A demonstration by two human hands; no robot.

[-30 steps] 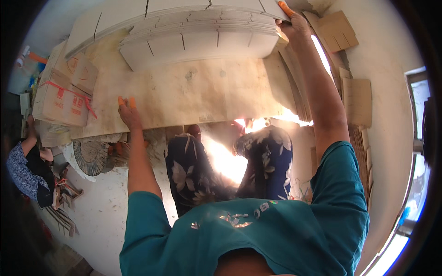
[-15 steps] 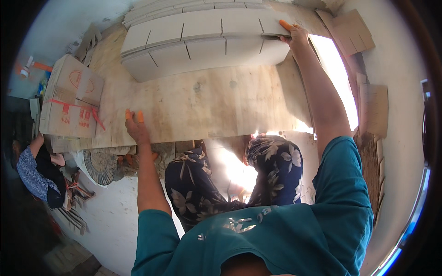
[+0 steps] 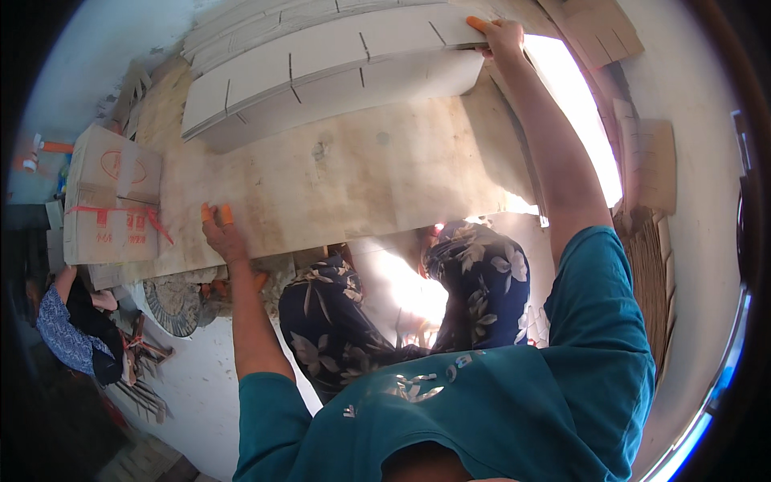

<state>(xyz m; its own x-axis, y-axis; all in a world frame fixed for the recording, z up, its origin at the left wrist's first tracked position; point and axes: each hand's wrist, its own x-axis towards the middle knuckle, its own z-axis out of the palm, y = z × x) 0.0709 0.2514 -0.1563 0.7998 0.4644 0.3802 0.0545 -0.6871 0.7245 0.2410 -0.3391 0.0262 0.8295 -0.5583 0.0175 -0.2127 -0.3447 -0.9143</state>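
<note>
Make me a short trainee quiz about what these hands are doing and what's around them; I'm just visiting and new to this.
1. True or false: the right hand grips the right end of a slit cardboard strip.

2. Which thing stands at the left end of the wooden tabletop?
A) a glass jar
B) a carton with a red strap
C) a metal bucket

3. Fill in the colour: the fingertip covers on the left hand are ____.

Key: 1 true; 2 B; 3 orange.
</note>
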